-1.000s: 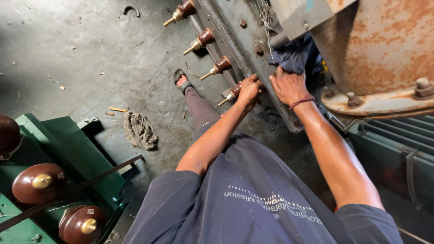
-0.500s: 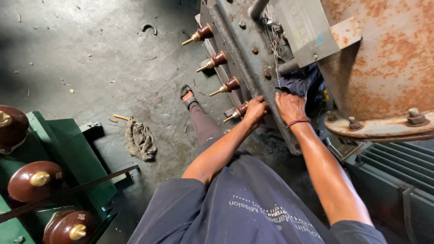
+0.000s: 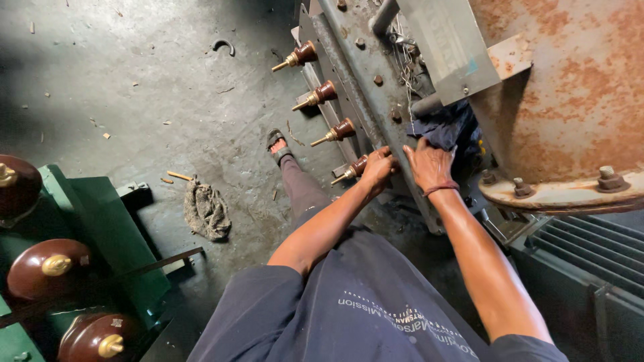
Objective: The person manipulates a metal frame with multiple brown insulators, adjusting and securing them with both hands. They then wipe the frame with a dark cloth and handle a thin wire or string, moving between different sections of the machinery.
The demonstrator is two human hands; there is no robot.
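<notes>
Bushing [image 3: 355,167] sticking out of rusty transformer [image 3: 570,87], left hand [image 3: 378,167] wrapping it in a clenched grip, right hand [image 3: 429,165] lying flat, grip released, beside dark cloth [image 3: 449,131], rag [image 3: 206,210] lying on floor [image 3: 134,87].

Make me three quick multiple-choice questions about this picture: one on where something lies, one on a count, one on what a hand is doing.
1. Where does the crumpled rag lie?
A. on the floor
B. on the green unit
C. over the person's arm

2. How many small brown insulators stick out in a row from the grey frame?
A. two
B. four
C. seven

3. What does the left hand do?
A. hangs free
B. grips at the lowest insulator
C. holds the rag

Key: 1 A, it sits on bare concrete; 2 B, four in line; 3 B, its fingers curl there.
</notes>
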